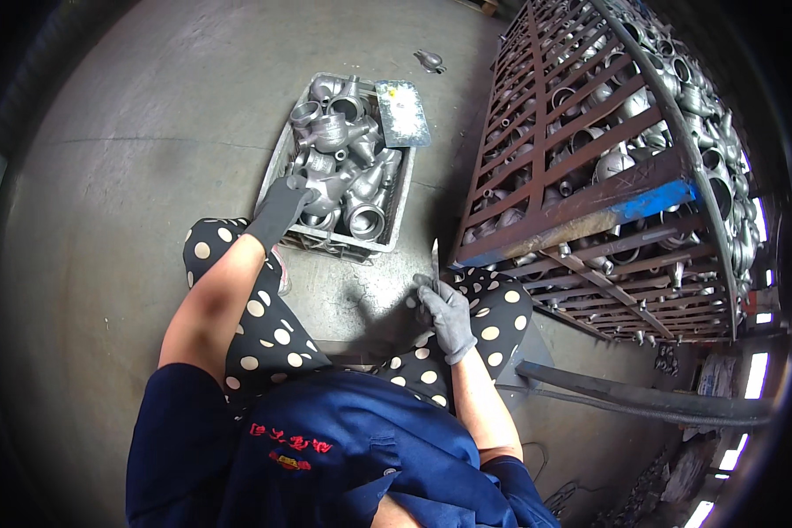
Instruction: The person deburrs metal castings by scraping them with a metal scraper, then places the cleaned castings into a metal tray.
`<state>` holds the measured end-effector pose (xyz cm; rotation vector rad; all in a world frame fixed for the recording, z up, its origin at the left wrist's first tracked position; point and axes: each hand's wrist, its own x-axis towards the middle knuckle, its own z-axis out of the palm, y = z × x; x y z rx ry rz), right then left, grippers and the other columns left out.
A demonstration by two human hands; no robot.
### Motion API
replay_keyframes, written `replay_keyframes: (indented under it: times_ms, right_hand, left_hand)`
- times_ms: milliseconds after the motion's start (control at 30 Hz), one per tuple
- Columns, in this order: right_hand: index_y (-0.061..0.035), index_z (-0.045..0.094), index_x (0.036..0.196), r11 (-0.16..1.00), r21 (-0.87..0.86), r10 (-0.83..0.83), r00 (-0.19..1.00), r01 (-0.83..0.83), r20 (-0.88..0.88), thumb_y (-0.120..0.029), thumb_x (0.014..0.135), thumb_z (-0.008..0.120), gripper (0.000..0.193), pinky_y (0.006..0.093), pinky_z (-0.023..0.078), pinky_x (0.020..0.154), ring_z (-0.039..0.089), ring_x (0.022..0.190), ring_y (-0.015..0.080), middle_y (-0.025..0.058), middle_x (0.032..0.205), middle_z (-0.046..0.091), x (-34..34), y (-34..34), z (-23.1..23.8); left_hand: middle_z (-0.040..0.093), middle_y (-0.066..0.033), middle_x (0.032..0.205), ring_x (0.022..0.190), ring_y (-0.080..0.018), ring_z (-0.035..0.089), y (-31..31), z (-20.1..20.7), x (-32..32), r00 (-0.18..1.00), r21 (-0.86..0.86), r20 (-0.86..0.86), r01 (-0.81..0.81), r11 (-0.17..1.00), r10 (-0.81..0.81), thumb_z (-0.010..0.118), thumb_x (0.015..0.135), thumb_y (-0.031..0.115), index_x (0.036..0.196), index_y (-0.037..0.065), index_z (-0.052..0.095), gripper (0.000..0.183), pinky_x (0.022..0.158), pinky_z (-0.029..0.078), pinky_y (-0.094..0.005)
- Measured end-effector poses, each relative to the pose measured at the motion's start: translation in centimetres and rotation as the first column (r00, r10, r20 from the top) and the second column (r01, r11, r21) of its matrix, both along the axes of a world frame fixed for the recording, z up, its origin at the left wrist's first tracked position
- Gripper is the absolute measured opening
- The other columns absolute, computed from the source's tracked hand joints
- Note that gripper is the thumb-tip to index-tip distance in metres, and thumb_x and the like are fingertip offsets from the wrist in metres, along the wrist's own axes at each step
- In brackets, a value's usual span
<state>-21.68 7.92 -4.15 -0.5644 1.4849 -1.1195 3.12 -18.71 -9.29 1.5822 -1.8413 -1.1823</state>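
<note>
My left hand [279, 214], in a dark grey glove, reaches over the near left corner of a grey plastic crate [394, 216]. Its fingers close around the end of a grey metal casting [328, 188], though the fingertips are partly hidden. More hollow, pipe-like castings [330, 132] with round openings fill the crate. Above my right thigh, my gloved right hand [449, 317] is closed around a slim, pointed, blade-like tool [436, 255]. The tool's pale tip points up and away from me; its handle is mostly inside the fist.
A flat metal plate [403, 114] lies across the crate's far right edge. To the right stands a large brown barred metal cage [537, 132], heaped with castings. One loose casting [429, 61] is on the floor beyond the crate. A dark beam [634, 385] extends from beside my right leg.
</note>
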Motion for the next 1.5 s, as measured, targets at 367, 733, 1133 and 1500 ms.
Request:
replay_keyframes:
  times_ms: [367,733,1133,1500]
  right_hand:
    - [-0.0009,0.062,0.122,0.941,-0.271,-0.002,0.793,-0.205,-0.609,-0.025,0.082,0.072,0.048,0.0267,0.051,0.074,0.065,0.083,0.0104,0.0115,0.094,0.071,4.9,-3.0,7.5]
    - [0.0011,0.071,0.094,0.901,-0.429,-0.275,0.684,-0.062,-0.676,-0.021,0.080,0.070,0.026,0.0315,0.052,0.068,0.067,0.071,0.0223,0.0158,0.076,0.068,5.6,-0.7,7.4]
    - [0.0053,0.047,0.136,0.853,-0.504,-0.097,0.910,-0.132,-0.402,-0.012,0.092,0.060,0.049,0.0317,0.045,0.099,0.056,0.121,0.0223,0.0198,0.132,0.057,7.2,0.9,9.8]
    - [-0.0067,0.059,0.129,0.845,-0.377,-0.082,0.606,-0.379,-0.792,-0.007,0.086,0.057,0.044,0.0377,0.051,0.075,0.064,0.083,0.0298,0.0179,0.092,0.064,4.7,2.1,8.7]
  left_hand:
    - [0.068,-0.0100,0.102,0.089,-0.0140,0.063,12.6,12.5,-2.4,0.927,0.110,-0.155,0.359,0.927,-0.341,0.062,0.087,0.012,0.118,0.001,0.062,0.033,0.079,0.050,-0.0291]
    - [0.060,-0.0040,0.117,0.098,-0.0224,0.060,16.5,3.4,-0.7,0.314,0.505,-0.854,0.312,0.805,0.414,0.064,0.091,0.030,0.120,0.015,0.059,0.033,0.089,0.046,-0.0377]
    - [0.063,-0.0147,0.115,0.101,-0.0312,0.064,17.0,7.8,-4.3,0.071,0.692,-0.623,0.514,0.506,0.779,0.042,0.096,0.057,0.129,0.008,0.051,0.060,0.084,0.056,-0.0459]
    - [0.055,-0.0168,0.127,0.107,-0.0327,0.063,17.3,7.0,-2.3,0.034,0.555,-0.702,0.653,0.516,0.712,0.059,0.091,0.048,0.139,0.012,0.040,0.062,0.081,0.059,-0.0494]
